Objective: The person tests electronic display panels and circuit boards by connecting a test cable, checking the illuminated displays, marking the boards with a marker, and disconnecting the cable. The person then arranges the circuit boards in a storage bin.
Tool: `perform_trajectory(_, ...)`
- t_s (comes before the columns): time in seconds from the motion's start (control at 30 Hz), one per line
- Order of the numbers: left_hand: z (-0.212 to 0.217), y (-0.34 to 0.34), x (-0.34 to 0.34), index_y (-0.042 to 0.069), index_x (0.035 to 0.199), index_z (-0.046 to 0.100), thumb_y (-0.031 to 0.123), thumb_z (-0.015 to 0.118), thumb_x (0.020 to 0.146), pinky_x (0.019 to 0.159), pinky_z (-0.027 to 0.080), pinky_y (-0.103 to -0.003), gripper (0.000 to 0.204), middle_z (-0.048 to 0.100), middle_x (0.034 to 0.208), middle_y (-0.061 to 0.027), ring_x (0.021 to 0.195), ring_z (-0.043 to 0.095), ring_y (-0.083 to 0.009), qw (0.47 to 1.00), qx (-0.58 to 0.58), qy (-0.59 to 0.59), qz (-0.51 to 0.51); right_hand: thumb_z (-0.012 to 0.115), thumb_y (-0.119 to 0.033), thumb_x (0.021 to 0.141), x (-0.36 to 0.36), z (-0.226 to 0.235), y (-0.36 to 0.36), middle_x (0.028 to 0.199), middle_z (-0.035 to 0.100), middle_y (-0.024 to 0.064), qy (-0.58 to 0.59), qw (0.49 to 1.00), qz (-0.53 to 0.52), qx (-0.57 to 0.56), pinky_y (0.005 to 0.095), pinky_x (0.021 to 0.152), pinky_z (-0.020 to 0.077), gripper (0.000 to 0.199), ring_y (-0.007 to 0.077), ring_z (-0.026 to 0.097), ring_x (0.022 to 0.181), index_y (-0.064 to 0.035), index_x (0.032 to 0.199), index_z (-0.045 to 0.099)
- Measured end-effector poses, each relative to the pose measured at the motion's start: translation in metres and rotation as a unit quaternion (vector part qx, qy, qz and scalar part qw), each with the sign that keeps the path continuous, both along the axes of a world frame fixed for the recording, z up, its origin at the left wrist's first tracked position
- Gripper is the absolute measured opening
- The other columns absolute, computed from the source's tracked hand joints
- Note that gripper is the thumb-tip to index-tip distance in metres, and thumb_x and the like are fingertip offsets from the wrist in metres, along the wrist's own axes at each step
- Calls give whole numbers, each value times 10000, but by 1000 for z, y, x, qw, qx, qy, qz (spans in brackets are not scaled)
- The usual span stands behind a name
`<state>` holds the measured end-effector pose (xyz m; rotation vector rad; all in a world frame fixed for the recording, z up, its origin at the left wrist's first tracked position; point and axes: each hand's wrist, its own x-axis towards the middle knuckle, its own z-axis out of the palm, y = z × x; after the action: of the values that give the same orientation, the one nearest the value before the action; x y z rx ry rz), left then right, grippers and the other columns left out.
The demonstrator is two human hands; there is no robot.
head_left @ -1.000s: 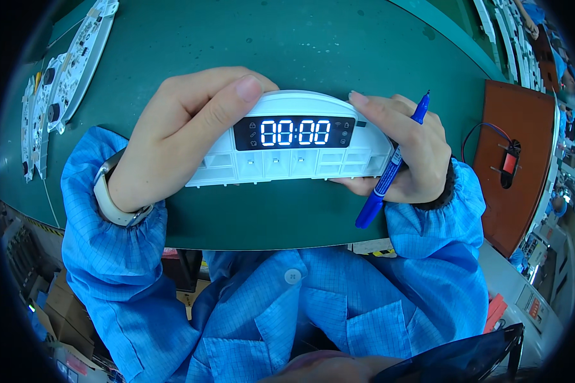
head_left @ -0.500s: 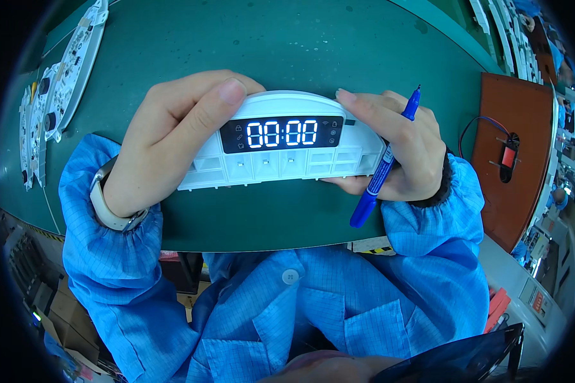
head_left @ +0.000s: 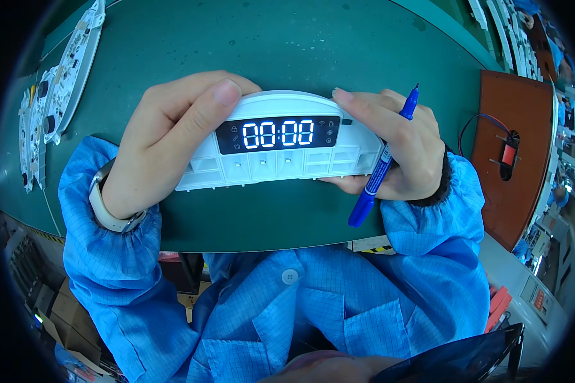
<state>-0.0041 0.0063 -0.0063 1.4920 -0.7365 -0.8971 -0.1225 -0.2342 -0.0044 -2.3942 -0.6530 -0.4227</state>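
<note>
A white curved display panel (head_left: 287, 165) is held up between my two hands above the green table. Its black window (head_left: 277, 135) faces me with bright white digits lit and small icons at both sides; a row of square recesses runs below it. My left hand (head_left: 172, 137) grips the panel's left end, thumb on the top edge. At the other end my right hand (head_left: 406, 143) closes on the panel, thumb along the top edge and fingers partly hidden behind. A blue marker pen (head_left: 380, 169), tip pointing up and away, is also tucked among the right hand's fingers.
Several white curved panels with circuit boards (head_left: 70, 70) lie at the table's far left. On the right stands a brown board (head_left: 517, 153) bearing a small black and red part (head_left: 508, 156) with wires. The green table (head_left: 287, 223) ends close to my body.
Both hands and the panel have shifted very slightly to the left. The digits stay lit, and my grip on the panel and marker is the same.
</note>
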Motion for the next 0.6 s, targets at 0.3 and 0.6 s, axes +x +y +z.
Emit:
perform_trajectory(0.3, 0, 0, 0, -61, 1089, 609, 303, 416, 1007, 711, 483, -210, 420, 662, 921, -85, 797, 618, -96, 1000, 5, 2, 2, 754, -321, 713, -1, 1, 0, 953, 669, 178, 0, 1000, -4, -8, 340, 615, 565, 581, 280, 673, 797, 26, 1150, 591)
perform_trajectory(0.6, 0, 1, 0, -61, 1092, 608, 303, 419, 1007, 716, 484, -212, 418, 660, 932, -87, 807, 619, -97, 1000, 3, 3, 1, 748, -333, 715, 0, -4, -2, 952, 669, 176, -20, 1000, 4, -4, 331, 595, 562, 584, 268, 668, 770, 25, 1150, 592)
